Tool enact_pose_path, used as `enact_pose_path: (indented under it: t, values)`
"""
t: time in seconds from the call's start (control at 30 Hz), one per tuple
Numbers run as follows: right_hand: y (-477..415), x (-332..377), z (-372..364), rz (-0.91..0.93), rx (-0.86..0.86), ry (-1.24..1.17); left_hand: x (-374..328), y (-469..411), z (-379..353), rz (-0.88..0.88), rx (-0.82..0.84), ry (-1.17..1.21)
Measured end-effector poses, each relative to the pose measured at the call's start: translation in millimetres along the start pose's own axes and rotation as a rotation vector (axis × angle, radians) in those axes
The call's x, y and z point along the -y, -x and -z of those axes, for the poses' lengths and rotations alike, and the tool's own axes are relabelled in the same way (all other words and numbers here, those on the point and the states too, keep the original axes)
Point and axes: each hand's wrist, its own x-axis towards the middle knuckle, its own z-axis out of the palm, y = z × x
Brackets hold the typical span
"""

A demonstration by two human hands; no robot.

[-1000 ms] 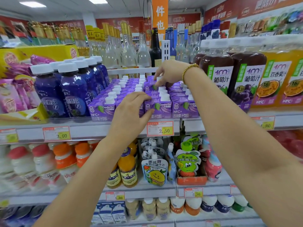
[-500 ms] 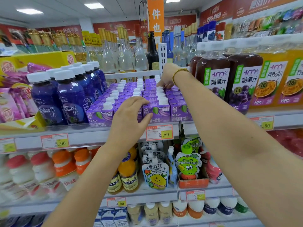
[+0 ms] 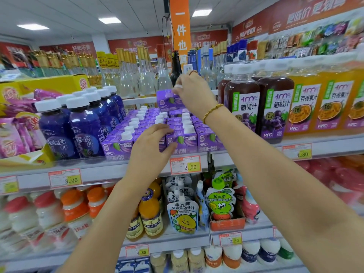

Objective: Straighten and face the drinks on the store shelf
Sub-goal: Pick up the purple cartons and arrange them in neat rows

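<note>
Rows of small purple juice cartons (image 3: 183,139) with white caps fill the middle of the upper shelf (image 3: 110,173). My right hand (image 3: 194,91) grips one purple carton (image 3: 167,100) by its top and holds it lifted above the back of the rows. My left hand (image 3: 151,146) rests with curled fingers on the top of a front-row carton, covering most of it.
Dark blue bottles (image 3: 84,127) stand left of the cartons, grape juice bottles (image 3: 273,107) and orange passion-fruit bottles (image 3: 331,103) to the right. Glass bottles (image 3: 145,75) line the back. Pouches and small bottles fill the lower shelf (image 3: 169,240).
My right hand reached to the back of the rows, took hold of a purple carton and lifted it up. My left hand stayed on the front carton.
</note>
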Motion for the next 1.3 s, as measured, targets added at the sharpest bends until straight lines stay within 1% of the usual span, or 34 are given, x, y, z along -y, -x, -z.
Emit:
enact_pose_path:
  t: [0.07, 0.13, 0.17, 0.2, 0.27, 0.33, 0.4, 0.47, 0.5, 0.6, 0.7, 0.77, 0.83, 0.9, 0.93, 1.0, 1.03, 1.13, 1.23, 1.3]
  values:
    - [17.4, 7.2, 11.6, 0.027, -0.071, -0.054, -7.8, 7.1, 6.2, 0.072, -0.073, 0.137]
    - [41.2, 11.3, 24.6, 0.066, -0.168, -0.123, -21.1, 22.8, 17.2, 0.164, -0.233, 0.355]
    - [54.9, 12.1, 29.3, 0.109, -0.250, -0.150, -28.0, 31.9, 22.9, 0.225, -0.288, 0.484]
    - [69.9, 13.5, 33.0, 0.162, -0.342, -0.157, -34.2, 40.8, 27.8, 0.295, -0.308, 0.610]
    - [98.9, 18.5, 36.6, 0.255, -0.454, -0.145, -42.9, 54.4, 33.8, 0.428, -0.270, 0.840]
    - [124.8, 22.0, 37.6, 0.333, -0.458, -0.146, -46.7, 64.0, 34.2, 0.534, -0.204, 1.048]
    - [146.3, 22.3, 36.7, 0.438, -0.453, -0.136, -49.7, 71.6, 31.8, 0.581, -0.132, 1.166]
    - [163.4, 19.9, 32.1, 0.519, -0.399, -0.146, -52.1, 80.2, 25.7, 0.593, -0.088, 1.170]
    - [169.7, 18.0, 28.7, 0.520, -0.348, -0.183, -52.1, 85.3, 21.8, 0.597, -0.086, 1.154]
    - [184.9, 9.4, 19.6, 0.425, -0.157, -0.357, -51.0, 100.8, 12.3, 0.634, -0.103, 1.107]
    - [199.8, 2.0, 12.0, 0.366, 0.014, -0.421, -49.3, 113.8, 7.2, 0.687, -0.106, 1.111]
    - [208.7, -1.2, 6.9, 0.342, 0.048, -0.439, -49.6, 120.7, 6.5, 0.700, -0.084, 1.119]
    - [214.4, -4.8, 3.6, 0.295, 0.063, -0.515, -49.3, 126.2, 7.2, 0.687, -0.044, 1.110]
    - [220.2, -9.5, 3.8, 0.208, 0.106, -0.627, -49.4, 133.0, 10.1, 0.662, 0.008, 1.102]
    - [223.5, -12.8, 4.3, 0.134, 0.147, -0.706, -49.0, 137.0, 12.2, 0.643, 0.035, 1.094]
    - [230.5, -19.7, 6.3, -0.030, 0.272, -0.929, -47.3, 144.2, 15.7, 0.598, 0.080, 1.070]
    - [234.1, -22.7, 7.1, -0.082, 0.323, -1.028, -46.3, 147.0, 16.6, 0.586, 0.092, 1.069]
    - [244.1, -29.2, 6.9, -0.196, 0.423, -1.182, -45.1, 151.4, 18.0, 0.563, 0.108, 1.084]
    - [254.3, -24.8, 8.6, -0.375, 0.552, -1.341, -45.3, 153.1, 15.3, 0.535, 0.132, 1.063]
    - [259.9, -20.0, 7.9, -0.412, 0.614, -1.363, -44.0, 153.2, 12.3, 0.542, 0.122, 1.044]
